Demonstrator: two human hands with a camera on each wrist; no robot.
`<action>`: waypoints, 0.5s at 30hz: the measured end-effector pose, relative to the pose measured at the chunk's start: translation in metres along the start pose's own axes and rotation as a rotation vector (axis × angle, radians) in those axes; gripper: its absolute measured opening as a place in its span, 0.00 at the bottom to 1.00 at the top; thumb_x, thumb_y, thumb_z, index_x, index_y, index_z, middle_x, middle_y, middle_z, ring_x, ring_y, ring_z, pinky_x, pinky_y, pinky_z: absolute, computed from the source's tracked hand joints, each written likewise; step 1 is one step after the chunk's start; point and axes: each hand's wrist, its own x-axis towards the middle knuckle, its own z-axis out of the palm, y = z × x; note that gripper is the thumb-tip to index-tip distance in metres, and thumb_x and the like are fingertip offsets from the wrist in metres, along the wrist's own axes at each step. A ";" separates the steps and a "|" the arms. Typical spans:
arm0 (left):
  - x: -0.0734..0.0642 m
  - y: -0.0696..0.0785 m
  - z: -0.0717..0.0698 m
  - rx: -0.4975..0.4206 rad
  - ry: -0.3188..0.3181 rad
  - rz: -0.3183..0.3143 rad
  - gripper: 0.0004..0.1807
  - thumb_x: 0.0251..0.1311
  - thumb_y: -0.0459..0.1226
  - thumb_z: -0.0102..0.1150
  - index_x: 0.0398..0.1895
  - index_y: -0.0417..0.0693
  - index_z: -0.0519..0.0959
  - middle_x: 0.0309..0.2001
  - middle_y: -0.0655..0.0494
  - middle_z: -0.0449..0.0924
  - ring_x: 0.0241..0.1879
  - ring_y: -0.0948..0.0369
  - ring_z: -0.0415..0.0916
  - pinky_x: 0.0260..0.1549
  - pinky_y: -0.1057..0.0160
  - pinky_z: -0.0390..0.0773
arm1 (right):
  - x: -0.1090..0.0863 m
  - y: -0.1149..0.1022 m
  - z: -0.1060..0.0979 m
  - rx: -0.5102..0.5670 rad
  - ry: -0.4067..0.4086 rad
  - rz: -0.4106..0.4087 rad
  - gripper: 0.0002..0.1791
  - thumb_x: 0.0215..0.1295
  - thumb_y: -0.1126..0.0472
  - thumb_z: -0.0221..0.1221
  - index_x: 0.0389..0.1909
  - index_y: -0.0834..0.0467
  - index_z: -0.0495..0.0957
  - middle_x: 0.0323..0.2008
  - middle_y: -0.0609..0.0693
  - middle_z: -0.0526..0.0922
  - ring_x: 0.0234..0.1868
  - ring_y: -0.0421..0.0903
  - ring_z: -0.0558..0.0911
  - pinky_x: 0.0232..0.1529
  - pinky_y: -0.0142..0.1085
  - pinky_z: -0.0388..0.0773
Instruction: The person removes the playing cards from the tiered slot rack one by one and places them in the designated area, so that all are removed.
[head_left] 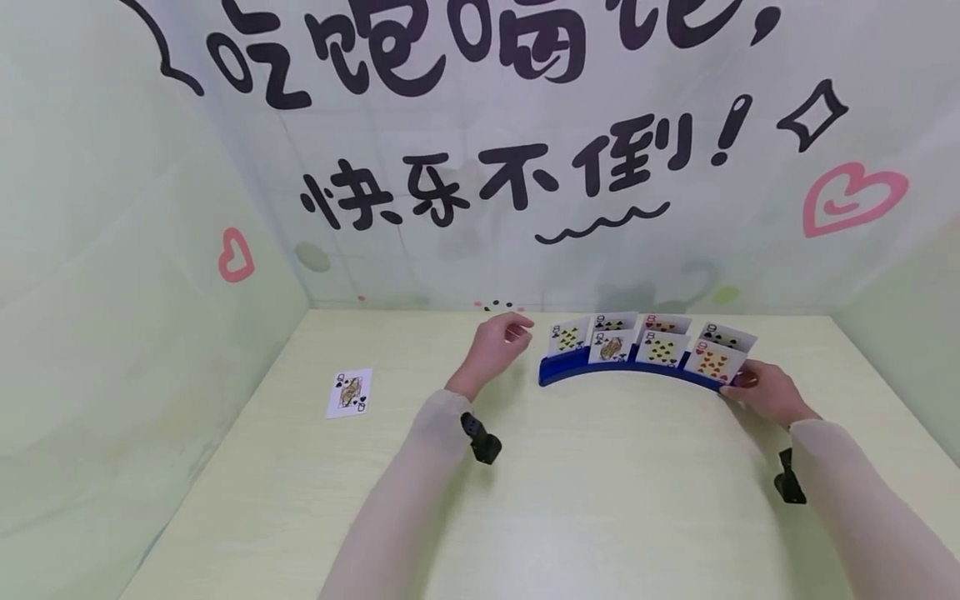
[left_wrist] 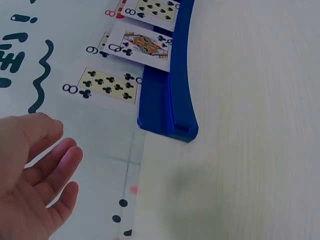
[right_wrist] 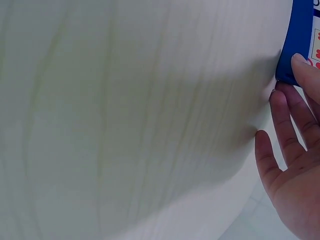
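Note:
A curved blue card holder (head_left: 564, 364) stands toward the back of the table with playing cards upright in two rows. My right hand (head_left: 768, 392) grips its right end, the thumb (right_wrist: 305, 70) lying on the blue front and fingers at the end. Off the holder's left end, my left hand (head_left: 498, 346) hovers with loosely bent fingers and holds nothing. Closest to it is an eight of clubs (left_wrist: 107, 86) in the back row. Beside that, a queen of clubs (left_wrist: 142, 45) stands in front of a six of clubs (left_wrist: 103, 45).
A black-suit face card (head_left: 349, 393) lies face up alone on the left of the table (head_left: 600, 483). Behind the holder hangs a printed cloth backdrop (head_left: 450, 267), with pale cloth sides left and right. Each wrist wears a small black camera (head_left: 483, 442).

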 end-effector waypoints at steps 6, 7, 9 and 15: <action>0.009 0.014 0.017 -0.008 0.009 -0.022 0.14 0.57 0.34 0.60 0.47 0.40 0.77 0.41 0.50 0.77 0.40 0.59 0.75 0.39 0.67 0.74 | 0.000 0.000 0.000 0.003 -0.005 0.004 0.33 0.61 0.58 0.59 0.56 0.79 0.59 0.45 0.72 0.71 0.43 0.62 0.72 0.46 0.54 0.69; 0.010 0.016 0.020 -0.006 0.017 -0.025 0.14 0.56 0.34 0.60 0.47 0.40 0.77 0.41 0.50 0.77 0.40 0.59 0.75 0.39 0.67 0.74 | 0.000 0.000 0.000 0.004 -0.006 0.003 0.34 0.61 0.58 0.59 0.56 0.79 0.59 0.45 0.72 0.71 0.43 0.62 0.72 0.46 0.54 0.69; 0.011 0.019 0.024 -0.004 0.032 -0.026 0.14 0.56 0.34 0.61 0.45 0.41 0.78 0.40 0.51 0.77 0.39 0.59 0.75 0.38 0.68 0.75 | 0.000 0.000 -0.001 0.006 -0.004 0.001 0.33 0.61 0.59 0.59 0.56 0.79 0.59 0.45 0.72 0.71 0.43 0.62 0.72 0.46 0.54 0.69; 0.014 0.024 0.032 0.012 0.078 -0.010 0.09 0.55 0.33 0.61 0.41 0.45 0.81 0.35 0.56 0.77 0.36 0.62 0.75 0.36 0.69 0.74 | -0.002 -0.003 -0.001 0.006 -0.002 -0.004 0.33 0.61 0.58 0.59 0.56 0.79 0.59 0.45 0.72 0.71 0.43 0.62 0.72 0.47 0.55 0.68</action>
